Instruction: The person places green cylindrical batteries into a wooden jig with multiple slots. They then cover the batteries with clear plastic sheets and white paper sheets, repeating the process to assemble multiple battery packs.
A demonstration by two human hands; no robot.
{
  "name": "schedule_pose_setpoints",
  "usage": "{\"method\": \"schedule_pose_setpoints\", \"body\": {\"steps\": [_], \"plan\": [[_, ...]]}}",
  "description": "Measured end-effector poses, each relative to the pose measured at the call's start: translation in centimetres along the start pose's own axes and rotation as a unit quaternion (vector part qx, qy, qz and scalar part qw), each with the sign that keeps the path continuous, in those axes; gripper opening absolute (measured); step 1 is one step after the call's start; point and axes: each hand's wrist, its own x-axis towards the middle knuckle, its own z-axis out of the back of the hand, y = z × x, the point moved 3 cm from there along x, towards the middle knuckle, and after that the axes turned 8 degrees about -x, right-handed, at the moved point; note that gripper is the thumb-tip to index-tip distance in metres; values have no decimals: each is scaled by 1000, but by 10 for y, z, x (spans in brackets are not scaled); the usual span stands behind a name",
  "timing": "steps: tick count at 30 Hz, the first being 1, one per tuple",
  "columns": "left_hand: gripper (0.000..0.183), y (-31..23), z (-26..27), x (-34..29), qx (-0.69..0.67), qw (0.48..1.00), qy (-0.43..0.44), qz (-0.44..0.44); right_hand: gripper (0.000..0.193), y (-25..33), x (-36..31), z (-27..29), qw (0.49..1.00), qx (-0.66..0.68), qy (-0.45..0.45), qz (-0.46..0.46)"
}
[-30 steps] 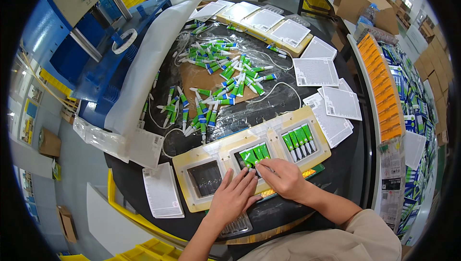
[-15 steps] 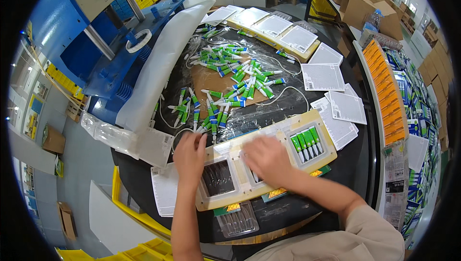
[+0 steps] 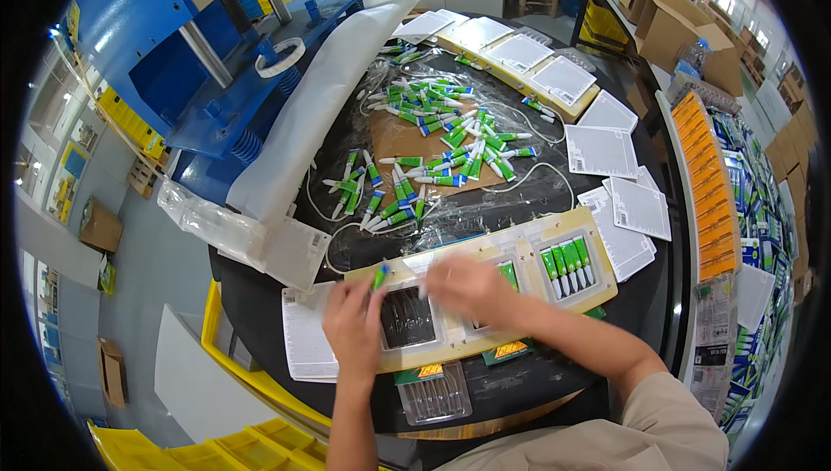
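Observation:
A pale yellow frame with three openings lies across the table before me. Pinched in the fingers of my left hand is a small green tube, at the frame's left end. My right hand is smeared by motion over the frame between its left and middle openings. A whitish bit shows at its fingertips, but its grip is unclear. Clear blister plastic lines the left opening, with no green tube visible there. Green tubes show in the middle opening, partly behind my right hand. Several white-capped tubes fill the right opening.
Beyond the frame lies a loose pile of green tubes on cardboard. White cards are scattered at the right, with another yellow frame behind. A blue press stands left; a clear blister pack lies at the near edge.
My left hand has come back from the edge of the pile, now with a tube in its fingers. My right hand has shifted left from the middle opening. The whole view has moved slightly.

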Motion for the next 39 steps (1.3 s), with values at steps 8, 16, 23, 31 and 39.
{"method": "schedule_pose_setpoints", "body": {"steps": [8,16,23,31,39], "plan": [[25,-9,-18,-58,38,992,-37,-111,14,38,-33,-23,967,-160,169,100],[29,-6,-33,-65,76,986,49,-140,23,-60,23,-20,965,-229,123,-32],[35,-11,-28,-68,55,987,87,-125,10,-118,48,-64,928,-281,231,79],[38,-25,-36,-79,140,981,111,-74,21,-38,20,14,992,-84,84,-42],[50,-26,-41,-79,192,958,159,-142,30,4,-28,21,880,235,115,-396]]}}
